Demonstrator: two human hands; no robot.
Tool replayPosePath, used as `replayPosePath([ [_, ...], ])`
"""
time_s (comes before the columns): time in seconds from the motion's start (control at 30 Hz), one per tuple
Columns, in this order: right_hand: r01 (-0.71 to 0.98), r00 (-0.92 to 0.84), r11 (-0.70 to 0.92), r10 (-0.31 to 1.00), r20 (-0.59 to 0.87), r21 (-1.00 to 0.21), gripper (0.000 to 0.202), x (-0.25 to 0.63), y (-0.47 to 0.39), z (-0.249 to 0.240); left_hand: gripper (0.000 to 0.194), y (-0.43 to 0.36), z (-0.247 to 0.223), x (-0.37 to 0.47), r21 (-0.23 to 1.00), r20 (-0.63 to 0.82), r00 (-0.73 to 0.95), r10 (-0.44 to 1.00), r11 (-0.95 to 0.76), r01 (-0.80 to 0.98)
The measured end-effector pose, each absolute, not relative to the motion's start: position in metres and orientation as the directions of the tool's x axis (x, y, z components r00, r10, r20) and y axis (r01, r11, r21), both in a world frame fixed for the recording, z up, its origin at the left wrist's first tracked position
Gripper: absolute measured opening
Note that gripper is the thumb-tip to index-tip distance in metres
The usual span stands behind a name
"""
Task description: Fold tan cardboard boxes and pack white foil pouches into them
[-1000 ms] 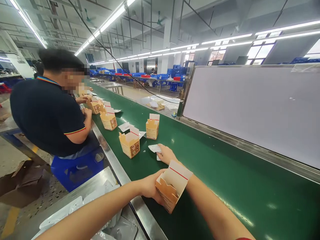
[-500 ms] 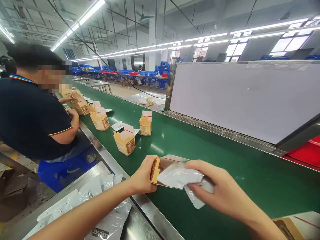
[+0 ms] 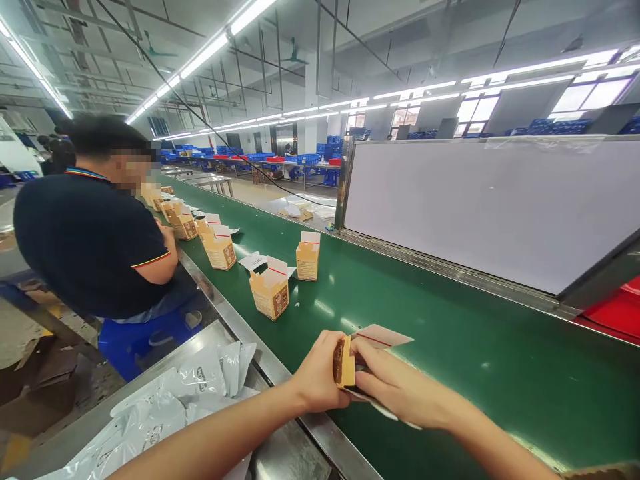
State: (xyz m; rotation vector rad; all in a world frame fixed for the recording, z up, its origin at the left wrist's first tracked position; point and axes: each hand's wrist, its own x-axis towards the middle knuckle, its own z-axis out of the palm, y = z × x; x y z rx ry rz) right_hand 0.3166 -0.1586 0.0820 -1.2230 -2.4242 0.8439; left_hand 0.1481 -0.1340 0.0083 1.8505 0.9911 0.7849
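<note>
My left hand [image 3: 320, 375] is wrapped round a small yellow and brown carton [image 3: 349, 363], tilted on its side above the green conveyor belt [image 3: 450, 327]. The carton's open end faces right, with a white flap [image 3: 383, 335] bearing a red line sticking out. At that opening is my right hand [image 3: 400, 381], fingers drawn together and their tips hidden inside the carton. What they hold, if anything, is out of sight. White edges show beneath the right hand; whether flap or pouch, I cannot tell.
Several open cartons [image 3: 270, 293] stand along the belt, some with white pieces beside them. Shiny white pouches [image 3: 175, 393] lie heaped on the metal side table [image 3: 295, 440]. A co-worker [image 3: 100, 227] sits at the left. Behind the belt rises a white panel [image 3: 475, 213].
The silvery-white pouch held by my right hand at the carton's mouth has gone out of view. My right fingers have moved left into the opening. The camera view has shifted.
</note>
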Motion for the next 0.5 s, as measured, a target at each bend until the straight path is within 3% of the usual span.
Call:
replayPosePath([
  [0.07, 0.624, -0.627, 0.455, 0.777, -0.059, -0.636, 0.015, 0.323, -0.16, 0.094, 0.074, -0.134, 0.008, 0.155, 0.943, 0.114, 0.477, 0.872, -0.247, 0.225],
  [0.13, 0.636, -0.625, 0.564, 0.777, 0.078, -0.527, 0.024, 0.331, -0.167, 0.104, 0.075, -0.133, 0.013, 0.16, 0.948, 0.137, 0.468, 0.873, -0.252, 0.193],
  [0.2, 0.682, -0.579, 0.645, 0.764, 0.284, -0.345, 0.03, 0.34, -0.178, 0.112, 0.075, -0.133, 0.019, 0.164, 0.938, 0.157, 0.458, 0.875, -0.277, 0.207],
  [0.27, 0.732, -0.547, 0.636, 0.763, 0.346, -0.244, 0.037, 0.349, -0.189, 0.118, 0.075, -0.135, 0.024, 0.169, 0.929, 0.16, 0.451, 0.878, -0.289, 0.233],
  [0.43, 0.766, -0.589, 0.53, 0.806, -0.066, -0.364, 0.06, 0.369, -0.2, 0.113, 0.072, -0.149, 0.016, 0.199, 0.908, 0.077, 0.407, 0.91, -0.232, 0.348],
  [0.5, 0.796, -0.554, 0.496, 0.828, -0.086, -0.346, 0.043, 0.384, -0.198, 0.099, 0.077, -0.153, 0.015, 0.212, 0.908, 0.017, 0.424, 0.906, -0.191, 0.372],
])
